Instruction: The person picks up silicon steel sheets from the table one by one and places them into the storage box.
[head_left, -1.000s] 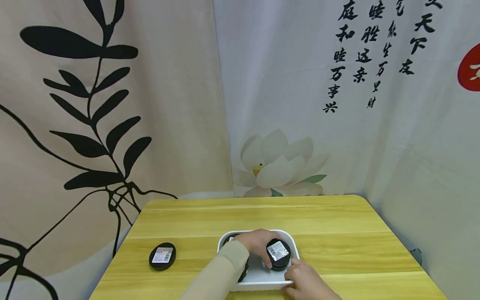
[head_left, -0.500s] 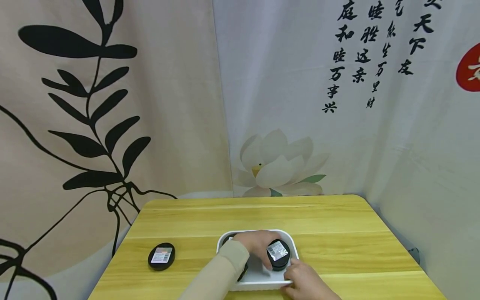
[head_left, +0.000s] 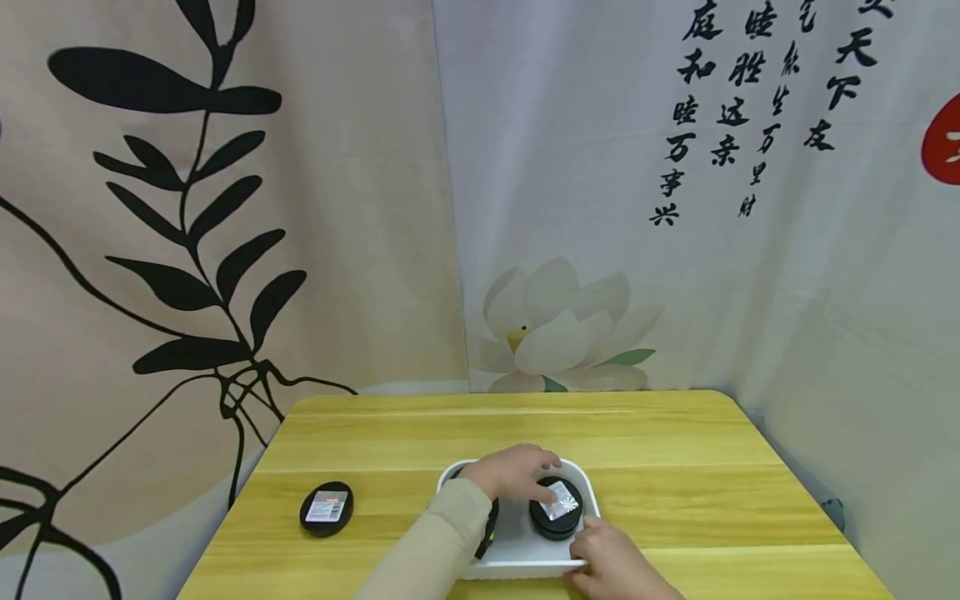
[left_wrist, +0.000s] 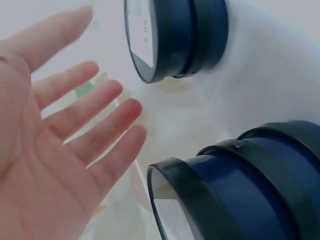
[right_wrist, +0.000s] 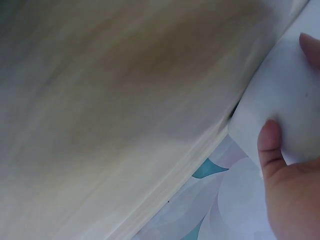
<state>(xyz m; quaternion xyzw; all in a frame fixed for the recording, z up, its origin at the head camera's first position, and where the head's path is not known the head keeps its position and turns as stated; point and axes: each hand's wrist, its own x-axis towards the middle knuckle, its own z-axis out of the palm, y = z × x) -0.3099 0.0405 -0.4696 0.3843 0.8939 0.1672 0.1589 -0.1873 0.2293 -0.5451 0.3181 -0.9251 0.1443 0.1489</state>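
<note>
In the head view, my left hand [head_left: 517, 473] is over a white tray [head_left: 517, 570], its fingers spread above a stack of round black containers [head_left: 564, 510] with a silvery label. The left wrist view shows the left palm bare and the fingers nearly straight, apart from one dark blue and black stack [left_wrist: 175, 40] and another stack [left_wrist: 235, 185] at lower right. My right hand [head_left: 611, 557] grips the tray's near right corner. In the right wrist view, its thumb presses the white wall. More dark containers in the tray's left part are mostly hidden by my left arm.
A single round black container [head_left: 326, 509] with a white label lies on the wooden table [head_left: 390, 442], left of the tray. Behind the table hangs a curtain [head_left: 360, 208] printed with leaves, a lotus and writing.
My left hand has let go of the round container stack and risen a little away from it, fingers straightened. The stack now sits in the tray's right part. The right hand stays at the tray corner.
</note>
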